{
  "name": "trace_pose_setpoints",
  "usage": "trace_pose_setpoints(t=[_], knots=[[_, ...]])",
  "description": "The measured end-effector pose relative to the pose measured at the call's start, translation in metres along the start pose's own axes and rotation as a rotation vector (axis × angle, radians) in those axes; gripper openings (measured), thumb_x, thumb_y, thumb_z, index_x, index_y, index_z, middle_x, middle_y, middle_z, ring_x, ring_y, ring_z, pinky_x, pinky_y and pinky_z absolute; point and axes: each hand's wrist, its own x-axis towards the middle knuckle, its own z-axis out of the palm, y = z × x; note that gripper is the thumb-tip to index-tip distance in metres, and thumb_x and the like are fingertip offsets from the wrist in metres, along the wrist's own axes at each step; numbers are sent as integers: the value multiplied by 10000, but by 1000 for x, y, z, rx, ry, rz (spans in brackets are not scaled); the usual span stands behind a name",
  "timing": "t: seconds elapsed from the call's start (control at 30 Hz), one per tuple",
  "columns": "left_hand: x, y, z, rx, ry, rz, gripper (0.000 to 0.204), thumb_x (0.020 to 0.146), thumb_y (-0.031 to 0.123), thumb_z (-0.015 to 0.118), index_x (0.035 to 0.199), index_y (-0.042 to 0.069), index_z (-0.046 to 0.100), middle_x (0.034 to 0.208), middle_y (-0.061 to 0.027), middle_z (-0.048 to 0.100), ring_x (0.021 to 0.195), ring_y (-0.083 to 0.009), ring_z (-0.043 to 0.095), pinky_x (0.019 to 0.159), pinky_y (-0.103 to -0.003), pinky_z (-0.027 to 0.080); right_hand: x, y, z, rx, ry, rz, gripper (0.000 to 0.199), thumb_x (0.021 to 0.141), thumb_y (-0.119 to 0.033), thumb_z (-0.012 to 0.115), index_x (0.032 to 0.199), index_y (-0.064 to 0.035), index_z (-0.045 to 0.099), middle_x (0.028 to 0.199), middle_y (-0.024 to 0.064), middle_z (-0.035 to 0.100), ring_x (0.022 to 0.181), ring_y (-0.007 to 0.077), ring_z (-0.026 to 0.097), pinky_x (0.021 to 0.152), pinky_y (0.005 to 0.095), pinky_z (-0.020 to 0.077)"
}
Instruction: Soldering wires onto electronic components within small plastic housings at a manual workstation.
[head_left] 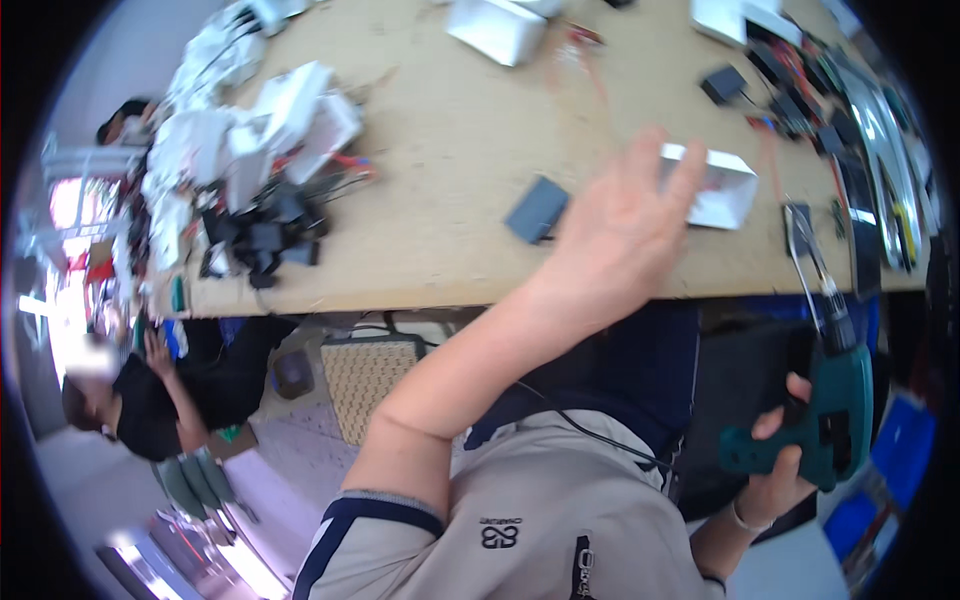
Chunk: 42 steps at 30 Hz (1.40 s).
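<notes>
My left hand [625,235] reaches over the tabletop, blurred by motion, with its fingers stretched out and apart. Just beyond its fingers sits a small open white box [730,195], partly hidden by them. Beside the wrist, on the left, lies a dark grey rectangular block [537,210]. Low on the right, off the table's near edge, my right hand [775,480] is wrapped round the handle of a green soldering gun [845,410]. Its two-pronged metal tip [812,265] points up over the table edge, close to a small dark block [797,230].
White boxes [290,110] and black blocks with wires [265,235] are heaped at the left of the table [440,200]. Another white box [495,30] stands at the far side. Electronic parts [795,105] crowd the right edge. Another person [160,390] sits at the left.
</notes>
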Motion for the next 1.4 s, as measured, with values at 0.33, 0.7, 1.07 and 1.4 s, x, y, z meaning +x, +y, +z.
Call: trace_pose_setpoints(t=[0.33, 0.7, 1.07, 1.4], knots=[[-15, -53, -90, -314, 296, -180, 631, 769, 123, 667, 1306, 0, 360, 1059, -163, 541, 801, -209, 581, 653, -301, 487, 3, -1, 1, 45, -36, -52, 620, 868, -279, 587, 1289, 73, 299, 1180, 263, 475, 685, 119, 532, 555, 220, 456], [-49, -153, -211, 754, 461, -633, 694, 749, 341, 679, 1247, -66, 417, 1133, -244, 506, 1078, -323, 490, 883, -423, 396, 8, -3, 12, 85, 20, 12, 704, 800, -324, 665, 1284, 56, 322, 1153, 254, 504, 661, 128, 575, 535, 196, 487], [47, -133, -113, 316, 327, 62, 243, 788, 34, 550, 1022, 54, 615, 1080, -129, 585, 1005, -283, 539, 914, -402, 372, 12, -1, 15, 66, -11, -24, 655, 842, -301, 618, 1286, 70, 311, 1147, 247, 503, 667, 111, 550, 533, 194, 464], [61, -156, -76, 521, 291, 263, 144, 758, 83, 570, 889, 117, 620, 887, 9, 611, 791, -191, 603, 836, -388, 417, 13, 3, 5, 25, 3, -19, 647, 854, -316, 598, 1293, 61, 309, 1144, 240, 501, 672, 110, 549, 546, 202, 464]])
